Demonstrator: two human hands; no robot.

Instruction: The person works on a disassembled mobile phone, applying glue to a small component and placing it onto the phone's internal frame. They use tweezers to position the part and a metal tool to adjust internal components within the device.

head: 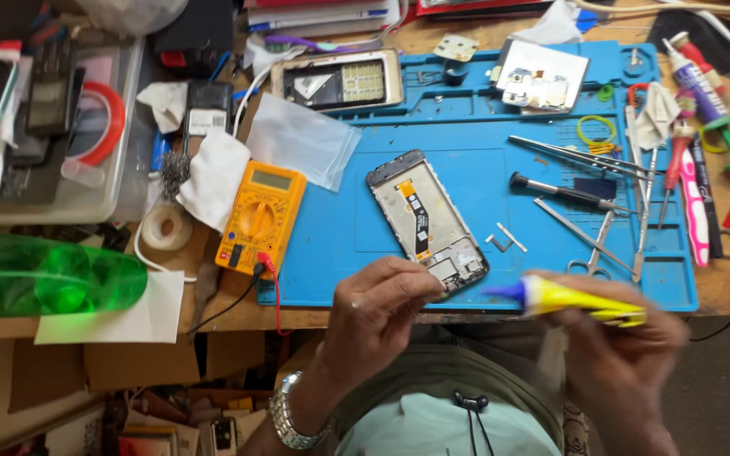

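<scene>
Holding the yellow glue tube (580, 301) clamped in my right hand (627, 359), I am aiming its blue nozzle toward the opened phone frame (427, 222), which is lying on the blue work mat (483, 169). My left hand (378, 312) is pinching the frame's near corner, fingers closed on it. Just right of the frame, loose metal strips (504, 241) are lying; beyond them, tweezers (568, 154) and scissors (597, 249). Left of the frame, a yellow multimeter (261, 217) is sitting. Risk: excess squeeze could flood the circuit board and orange flex cable (416, 215).
</scene>
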